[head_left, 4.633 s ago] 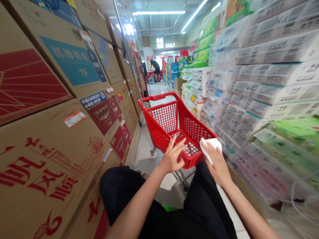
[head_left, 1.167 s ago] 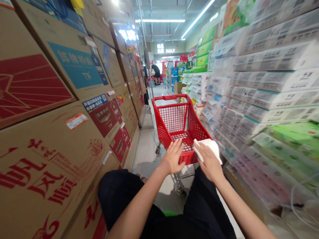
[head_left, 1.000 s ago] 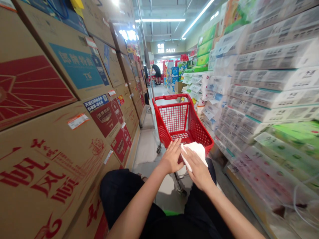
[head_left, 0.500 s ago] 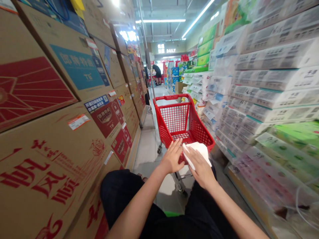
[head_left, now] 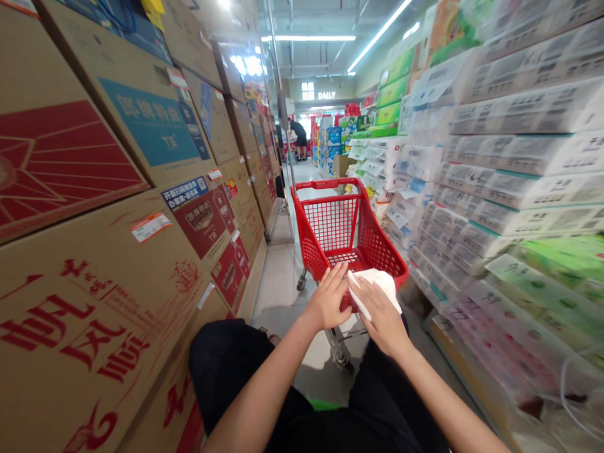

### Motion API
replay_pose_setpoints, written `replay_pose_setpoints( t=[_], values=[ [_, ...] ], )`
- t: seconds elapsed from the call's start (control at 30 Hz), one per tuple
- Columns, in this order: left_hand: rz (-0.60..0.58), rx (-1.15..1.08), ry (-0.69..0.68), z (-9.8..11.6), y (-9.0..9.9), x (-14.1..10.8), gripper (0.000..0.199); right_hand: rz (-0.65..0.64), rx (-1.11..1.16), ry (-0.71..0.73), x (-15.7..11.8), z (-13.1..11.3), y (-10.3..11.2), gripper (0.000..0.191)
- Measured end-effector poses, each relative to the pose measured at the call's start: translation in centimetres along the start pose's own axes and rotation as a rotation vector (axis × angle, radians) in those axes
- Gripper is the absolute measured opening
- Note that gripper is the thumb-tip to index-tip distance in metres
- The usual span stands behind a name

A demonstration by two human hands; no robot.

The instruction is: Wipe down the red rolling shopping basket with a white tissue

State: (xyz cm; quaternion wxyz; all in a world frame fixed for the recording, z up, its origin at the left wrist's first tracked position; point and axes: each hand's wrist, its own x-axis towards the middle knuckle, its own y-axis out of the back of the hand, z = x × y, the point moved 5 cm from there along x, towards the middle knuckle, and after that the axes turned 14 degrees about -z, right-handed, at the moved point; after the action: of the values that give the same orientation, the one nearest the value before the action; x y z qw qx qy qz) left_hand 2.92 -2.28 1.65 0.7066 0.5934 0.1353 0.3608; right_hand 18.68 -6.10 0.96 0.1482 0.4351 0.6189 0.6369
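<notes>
A red plastic shopping cart point(head_left: 331, 221) stands in the aisle just ahead of my knees, its basket see-through with a grid. My left hand point(head_left: 329, 296) lies on the cart's near edge, fingers stretched forward and thumb apart, holding nothing. Beside it, my right hand point(head_left: 379, 313) presses a white cloth point(head_left: 385, 286) on the near right part of the cart. The cloth spreads out beyond the fingers on both sides. What lies beneath both palms is hidden.
Stacked cardboard boxes point(head_left: 155, 283) wall the left side. Plastic-wrapped tissue packs point(head_left: 509, 182) are piled on the right, with green and pink packs point(head_left: 519, 302) lower down. Far along the aisle a person in dark clothes point(head_left: 299, 135) bends over.
Hardly anything differs. The whole view has shifted very slightly; both hands and the cloth keep nearly the same place on the cart.
</notes>
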Motion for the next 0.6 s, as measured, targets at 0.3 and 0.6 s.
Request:
replay_pose_setpoints(
  t=[0.3,0.6],
  values=[
    [-0.019,0.024,0.008,-0.3,0.2,-0.1,0.085,0.068,-0.076,-0.154,-1.7,9.8,2.8,0.049],
    [0.050,0.115,0.266,-3.1,1.5,-2.0,0.100,0.070,-0.041,-0.073,-0.8,1.3,1.3,0.064]
  ],
)
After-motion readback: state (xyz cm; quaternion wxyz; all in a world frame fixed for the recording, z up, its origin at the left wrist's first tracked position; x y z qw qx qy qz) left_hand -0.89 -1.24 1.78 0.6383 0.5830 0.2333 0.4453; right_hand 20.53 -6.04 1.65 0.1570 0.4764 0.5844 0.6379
